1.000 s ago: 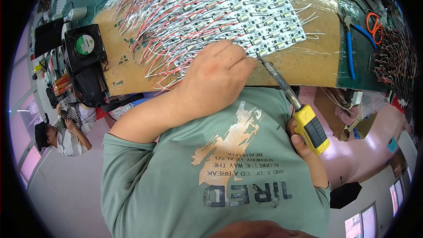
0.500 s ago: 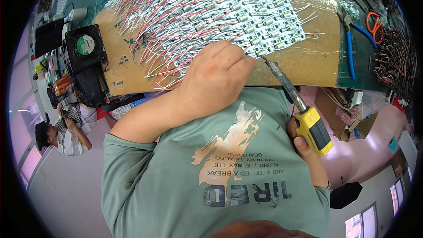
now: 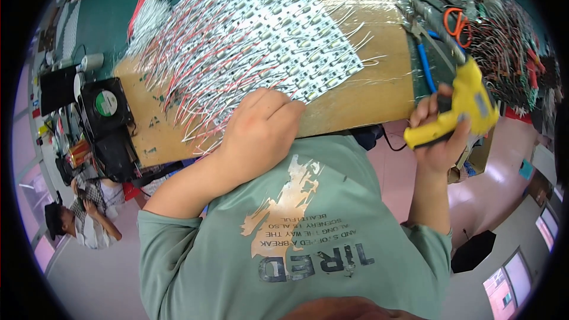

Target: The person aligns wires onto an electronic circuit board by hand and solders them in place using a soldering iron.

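My left hand (image 3: 261,124) is closed at the near edge of a sheet of small white circuit boards (image 3: 320,62), knuckles up. Its fingertips are hidden underneath, so whatever they pinch cannot be made out. Red and white wires (image 3: 198,86) fan out from the left side of the sheet, and short white wires stick out on its right. Off to the right, my right hand (image 3: 441,148) is wrapped round the handle of a yellow soldering gun (image 3: 474,98). The gun's metal barrel points up and away, over the pliers, well apart from the boards.
Under the boards lies a brown work board (image 3: 379,41). At right are blue-handled pliers (image 3: 424,65), orange-handled scissors (image 3: 456,24) and a heap of dark and red wires (image 3: 504,53). A black fan (image 3: 105,104) stands at left. Another person (image 3: 89,216) sits beyond it.
My right hand has swung the soldering gun from the boards' near edge out to the right and farther off. My left hand stays closed at the sheet's edge; the whole view has shifted.
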Available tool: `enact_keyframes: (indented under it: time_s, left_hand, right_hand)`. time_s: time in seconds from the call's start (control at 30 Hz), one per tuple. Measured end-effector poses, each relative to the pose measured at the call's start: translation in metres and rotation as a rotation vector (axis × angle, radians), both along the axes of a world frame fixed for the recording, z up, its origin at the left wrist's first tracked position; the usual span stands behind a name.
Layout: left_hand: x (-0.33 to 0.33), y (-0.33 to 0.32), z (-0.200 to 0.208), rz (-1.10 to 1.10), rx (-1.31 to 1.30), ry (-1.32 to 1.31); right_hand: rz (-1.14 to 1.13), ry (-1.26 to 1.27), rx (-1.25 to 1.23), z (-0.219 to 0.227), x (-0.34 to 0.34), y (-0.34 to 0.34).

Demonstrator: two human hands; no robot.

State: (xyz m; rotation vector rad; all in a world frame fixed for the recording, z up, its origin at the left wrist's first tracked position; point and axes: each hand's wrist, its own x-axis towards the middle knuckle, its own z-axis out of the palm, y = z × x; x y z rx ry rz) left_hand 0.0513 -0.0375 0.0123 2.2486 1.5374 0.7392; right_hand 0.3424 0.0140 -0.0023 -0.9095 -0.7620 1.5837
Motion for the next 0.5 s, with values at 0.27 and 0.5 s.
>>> enact_keyframes:
  time_s: [0.27, 0.5]
  left_hand:
    - [-0.013, 0.013, 0.027, -0.01, -0.048, -0.057]
    - [-0.042, 0.028, 0.035, 0.13, 0.039, 0.004]
  right_hand:
    - [-0.165, -0.16, -0.197, 0.011, -0.016, 0.104]
    - [-0.095, -0.266, -0.258, 0.031, -0.011, 0.11]
